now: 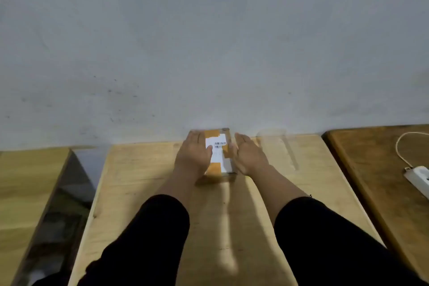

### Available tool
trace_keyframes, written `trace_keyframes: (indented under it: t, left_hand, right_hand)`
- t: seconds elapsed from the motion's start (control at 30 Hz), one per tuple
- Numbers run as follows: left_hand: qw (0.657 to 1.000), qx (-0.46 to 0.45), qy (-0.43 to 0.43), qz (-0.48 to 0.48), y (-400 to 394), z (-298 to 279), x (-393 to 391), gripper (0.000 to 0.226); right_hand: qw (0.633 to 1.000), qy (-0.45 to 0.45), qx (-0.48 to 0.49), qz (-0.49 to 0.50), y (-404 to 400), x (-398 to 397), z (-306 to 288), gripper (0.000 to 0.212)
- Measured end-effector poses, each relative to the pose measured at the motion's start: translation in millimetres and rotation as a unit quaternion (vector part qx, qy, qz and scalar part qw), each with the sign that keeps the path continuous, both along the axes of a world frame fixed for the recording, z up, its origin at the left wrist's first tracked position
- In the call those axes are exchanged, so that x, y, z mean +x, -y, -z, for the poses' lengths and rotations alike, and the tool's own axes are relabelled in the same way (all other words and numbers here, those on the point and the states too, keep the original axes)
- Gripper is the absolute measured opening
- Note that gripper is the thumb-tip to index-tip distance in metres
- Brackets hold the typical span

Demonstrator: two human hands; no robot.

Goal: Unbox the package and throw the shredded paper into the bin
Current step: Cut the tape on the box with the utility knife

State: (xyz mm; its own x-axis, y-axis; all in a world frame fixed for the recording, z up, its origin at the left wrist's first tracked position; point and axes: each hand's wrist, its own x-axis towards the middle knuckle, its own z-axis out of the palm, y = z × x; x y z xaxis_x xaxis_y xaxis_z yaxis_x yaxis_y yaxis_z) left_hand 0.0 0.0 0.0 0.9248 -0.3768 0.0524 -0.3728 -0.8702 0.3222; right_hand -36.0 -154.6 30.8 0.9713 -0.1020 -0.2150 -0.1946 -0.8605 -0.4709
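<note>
The left hand point(193, 154) covers the left part of the package point(219, 153), and its white label point(218, 152) is too blurred to read. A faint, see-through thing point(274, 144) on the counter point(139, 181) beside the right hand point(249, 157) cannot be identified. The white power strip point(419, 177) and its cable point(401, 146) run off the right edge.

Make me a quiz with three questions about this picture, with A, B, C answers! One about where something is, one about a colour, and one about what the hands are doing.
1. Where is the package?
A. far end of the table, by the wall
B. on the floor
C. in a bin

2. What colour is its label?
A. green
B. white
C. black

3. What are the hands doing?
A. pointing up
B. making fists
C. touching the package

Answers:
1 A, it sits beside the wall.
2 B, the barcode label is white.
3 C, left hand lies on top, right hand is against its side.
</note>
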Motion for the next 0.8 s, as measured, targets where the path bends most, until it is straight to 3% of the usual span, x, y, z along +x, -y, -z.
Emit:
trace_keyframes:
  t: [0.07, 0.13, 0.2, 0.57, 0.8]
  left_hand:
    - [0.999, -0.029, 0.011, -0.004, 5.2, 21.7, 0.3, 0.048]
    - [0.998, -0.019, -0.057, -0.035, 9.9, 32.7, -9.6, 0.054]
    - [0.996, -0.025, -0.058, -0.055, 13.1, 43.1, -10.9, 0.059]
    - [0.992, -0.028, -0.062, -0.105, 18.4, 74.4, -3.1, 0.069]
    - [0.986, -0.072, -0.082, -0.129, 21.3, 89.4, -4.6, 0.07]
  right_hand:
    - [1.0, -0.022, 0.001, 0.0, 3.1, 1.7, 16.9, 0.051]
    - [0.999, -0.043, 0.0, -0.003, 5.7, 0.3, 37.6, 0.051]
    - [0.999, -0.047, 0.009, 0.0, 7.0, 0.8, 54.1, 0.05]
    - [0.998, -0.003, 0.035, -0.049, 13.3, 4.1, 83.9, 0.046]
    - [0.994, 0.059, 0.092, -0.011, 17.9, 0.6, 109.2, 0.049]
